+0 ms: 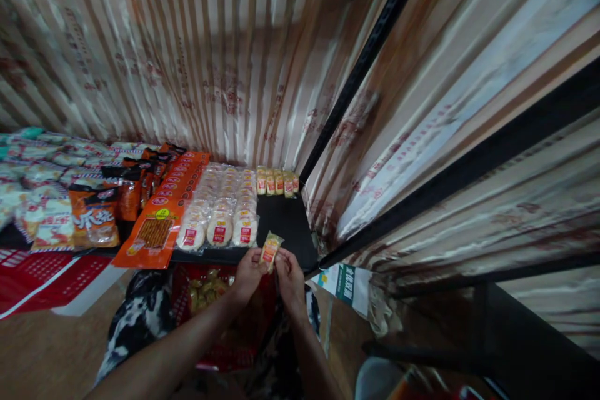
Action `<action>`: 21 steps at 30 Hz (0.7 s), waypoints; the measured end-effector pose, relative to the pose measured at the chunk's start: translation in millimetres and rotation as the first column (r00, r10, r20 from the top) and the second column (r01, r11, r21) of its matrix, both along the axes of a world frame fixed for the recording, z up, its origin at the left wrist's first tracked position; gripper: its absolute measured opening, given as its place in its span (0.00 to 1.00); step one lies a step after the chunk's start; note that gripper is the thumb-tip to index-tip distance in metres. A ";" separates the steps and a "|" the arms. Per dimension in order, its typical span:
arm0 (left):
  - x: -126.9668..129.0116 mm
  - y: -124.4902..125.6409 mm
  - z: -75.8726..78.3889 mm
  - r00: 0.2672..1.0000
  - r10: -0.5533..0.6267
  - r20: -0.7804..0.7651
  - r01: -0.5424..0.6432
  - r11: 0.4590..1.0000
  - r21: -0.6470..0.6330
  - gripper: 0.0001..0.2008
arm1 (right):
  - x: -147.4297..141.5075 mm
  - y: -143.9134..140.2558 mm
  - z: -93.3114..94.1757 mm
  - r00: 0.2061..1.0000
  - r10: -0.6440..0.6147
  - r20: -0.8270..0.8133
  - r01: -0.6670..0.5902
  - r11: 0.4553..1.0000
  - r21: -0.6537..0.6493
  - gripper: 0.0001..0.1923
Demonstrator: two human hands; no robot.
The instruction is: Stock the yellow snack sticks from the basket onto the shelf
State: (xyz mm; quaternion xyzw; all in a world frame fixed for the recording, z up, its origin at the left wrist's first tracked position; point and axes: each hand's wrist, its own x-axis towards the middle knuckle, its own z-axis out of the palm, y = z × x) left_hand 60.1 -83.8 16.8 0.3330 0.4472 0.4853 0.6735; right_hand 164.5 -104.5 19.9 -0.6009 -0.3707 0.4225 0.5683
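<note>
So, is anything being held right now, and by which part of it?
Yes, a packet: the left hand holds it by its left side, the right hand by its right side.

Small packet (269,251) is showing pale yellow and red-orange | round packs (219,228) are showing white and red | left pouch (172,197) is showing orange | shelf (288,219) is showing black | near trousers (140,312) are carrying black-and-white blotches | far sheeting (234,44) is carrying cream-brown stripes, reddish print

You are in what looks like a shop: before you, a black shelf (287,219) carries snack bags (95,219) grouped by kind, 3 rows of wrapped round crackers (219,231), and orange packets (157,231).
</note>
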 end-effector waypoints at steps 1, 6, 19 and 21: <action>2.8 3.9 -1.4 1.000 0.012 -0.014 -0.012 1.000 0.003 0.16 | 0.5 1.9 -0.8 1.000 -0.002 0.009 0.002 1.000 0.005 0.19; 17.2 21.6 -4.7 0.995 0.017 -0.103 -0.021 0.999 -0.036 0.14 | 4.8 19.8 -10.1 0.996 -0.066 0.066 0.063 0.997 0.040 0.19; 55.4 89.8 47.8 0.878 -0.020 -0.477 0.023 1.000 0.001 0.11 | 25.4 107.1 -16.3 0.875 -0.240 0.420 0.219 0.971 0.098 0.22; 63.8 105.2 49.6 0.871 -0.032 -0.491 0.041 0.999 0.009 0.11 | 30.9 121.2 -13.1 0.847 -0.265 0.461 0.243 0.964 0.108 0.22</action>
